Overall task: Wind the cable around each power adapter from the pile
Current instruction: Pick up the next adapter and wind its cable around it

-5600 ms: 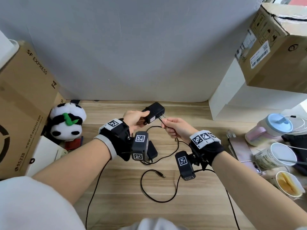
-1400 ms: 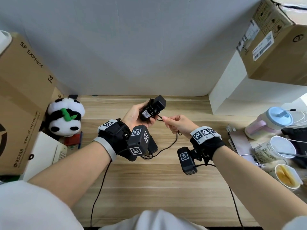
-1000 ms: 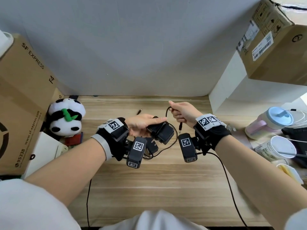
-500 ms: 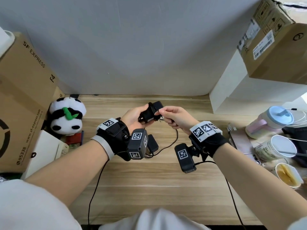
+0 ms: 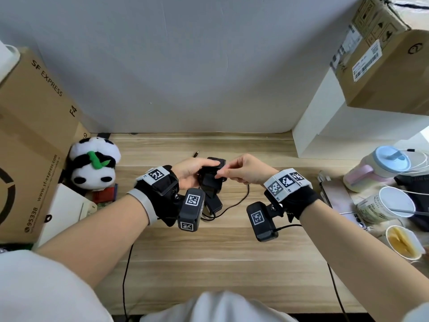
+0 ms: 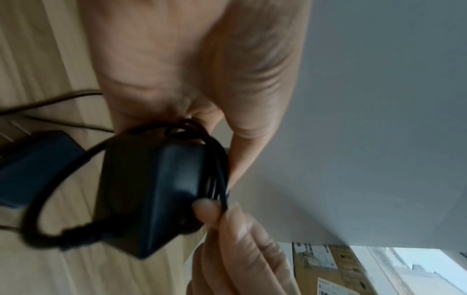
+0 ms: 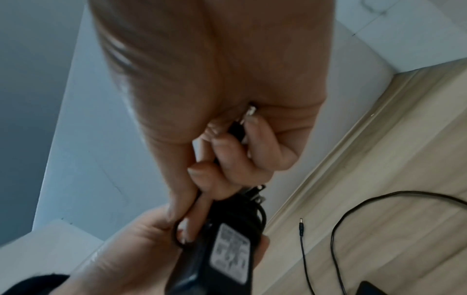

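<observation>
Left hand gripped adapter above desk near back edge; right hand pinched cable end, coils wrapped round adapter.
</observation>
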`<state>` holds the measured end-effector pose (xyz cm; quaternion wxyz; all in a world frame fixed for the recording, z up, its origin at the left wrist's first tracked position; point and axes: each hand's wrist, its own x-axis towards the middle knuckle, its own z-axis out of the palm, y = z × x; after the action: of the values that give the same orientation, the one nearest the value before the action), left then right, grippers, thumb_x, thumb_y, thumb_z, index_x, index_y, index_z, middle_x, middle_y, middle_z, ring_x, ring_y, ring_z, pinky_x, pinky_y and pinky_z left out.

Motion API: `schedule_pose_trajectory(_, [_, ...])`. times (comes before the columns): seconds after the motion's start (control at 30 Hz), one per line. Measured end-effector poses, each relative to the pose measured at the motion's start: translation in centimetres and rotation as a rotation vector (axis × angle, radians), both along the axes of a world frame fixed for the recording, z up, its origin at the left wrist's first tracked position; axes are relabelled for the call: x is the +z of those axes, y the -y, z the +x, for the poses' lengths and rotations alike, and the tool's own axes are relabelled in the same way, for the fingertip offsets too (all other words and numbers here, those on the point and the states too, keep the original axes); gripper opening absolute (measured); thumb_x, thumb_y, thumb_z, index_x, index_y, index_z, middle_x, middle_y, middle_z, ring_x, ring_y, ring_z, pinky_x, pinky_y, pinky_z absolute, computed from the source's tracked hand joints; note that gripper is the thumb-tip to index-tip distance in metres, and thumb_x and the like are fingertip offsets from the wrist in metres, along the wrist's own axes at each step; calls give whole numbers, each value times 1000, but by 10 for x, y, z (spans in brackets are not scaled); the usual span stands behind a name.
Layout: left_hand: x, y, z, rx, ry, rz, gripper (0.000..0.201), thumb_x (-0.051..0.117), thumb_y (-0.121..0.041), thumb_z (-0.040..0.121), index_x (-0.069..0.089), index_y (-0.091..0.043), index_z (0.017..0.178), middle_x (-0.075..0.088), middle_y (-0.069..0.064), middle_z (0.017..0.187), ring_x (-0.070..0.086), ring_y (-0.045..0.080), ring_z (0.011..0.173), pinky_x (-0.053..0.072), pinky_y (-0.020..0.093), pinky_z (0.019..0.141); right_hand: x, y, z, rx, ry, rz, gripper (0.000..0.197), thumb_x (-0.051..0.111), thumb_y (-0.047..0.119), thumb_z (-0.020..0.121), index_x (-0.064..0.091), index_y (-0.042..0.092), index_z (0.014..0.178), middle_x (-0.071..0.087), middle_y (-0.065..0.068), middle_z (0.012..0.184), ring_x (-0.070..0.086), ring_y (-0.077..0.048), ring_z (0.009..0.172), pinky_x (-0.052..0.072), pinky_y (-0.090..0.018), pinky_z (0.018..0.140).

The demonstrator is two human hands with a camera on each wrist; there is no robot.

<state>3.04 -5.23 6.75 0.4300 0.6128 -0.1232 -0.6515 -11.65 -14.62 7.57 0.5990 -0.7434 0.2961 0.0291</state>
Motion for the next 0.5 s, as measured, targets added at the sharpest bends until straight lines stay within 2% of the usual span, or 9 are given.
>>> schedule_pose_trajectory(0.1, [-2, 1, 4, 257, -70, -20, 18, 62, -16, 88, 60, -6, 103, 62, 14, 100, 63, 23, 82, 58, 30, 66, -2, 4, -3, -211, 126, 80, 12, 56, 19, 92, 67, 14, 88, 51, 6, 56, 40, -6, 46, 30, -15, 43])
schedule_pose_trajectory(0.17, [-4, 0, 8, 327, -69, 1, 23, 68, -20, 84, 58, -8, 101, 58, 11, 98, 59, 20, 78, 55, 28, 67, -3, 7, -5, -408, 265, 221, 12, 58, 14, 91, 61, 13, 79, 58, 3, 61, 48, -7, 49, 36, -15, 44])
schedule_pose_trajectory(0.27, [-8, 2, 11, 364, 16, 58, 28, 72, -23, 81, 57, -11, 100, 54, 5, 90, 51, 10, 67, 44, 17, 47, -6, 9, -7, -626, 447, 517, 6, 60, 12, 89, 60, 12, 83, 61, 3, 64, 54, -4, 52, 44, -11, 47])
schedule_pose_trajectory(0.3, [-9, 3, 11, 377, 28, 56, 31, 73, -22, 80, 57, -10, 104, 55, 5, 88, 51, 9, 66, 42, 16, 45, -7, 9, -7, -672, 498, 610, 4, 60, 13, 89, 60, 11, 86, 60, 2, 65, 54, -4, 53, 46, -11, 49])
schedule_pose_trajectory(0.33, [-11, 4, 10, 390, 27, 43, 35, 73, -20, 80, 57, -9, 110, 57, 6, 87, 53, 9, 66, 41, 16, 49, -8, 9, -7, -698, 532, 668, 5, 59, 15, 90, 61, 11, 87, 59, 2, 66, 54, -4, 55, 47, -12, 52])
schedule_pose_trajectory(0.4, [-13, 6, 8, 430, 7, 8, 40, 73, -16, 80, 57, -7, 115, 62, 10, 92, 60, 13, 69, 44, 18, 60, -9, 8, -5, -700, 520, 654, 12, 57, 22, 91, 60, 13, 84, 54, 3, 68, 50, -6, 58, 45, -16, 60])
schedule_pose_trajectory(0.5, [-14, 8, 4, 443, -1, -40, 27, 70, -9, 82, 56, -3, 105, 63, 15, 93, 66, 20, 75, 53, 21, 65, -11, 6, -1, -651, 363, 447, 25, 46, 27, 97, 56, 14, 79, 53, 1, 72, 49, -10, 63, 42, -21, 63])
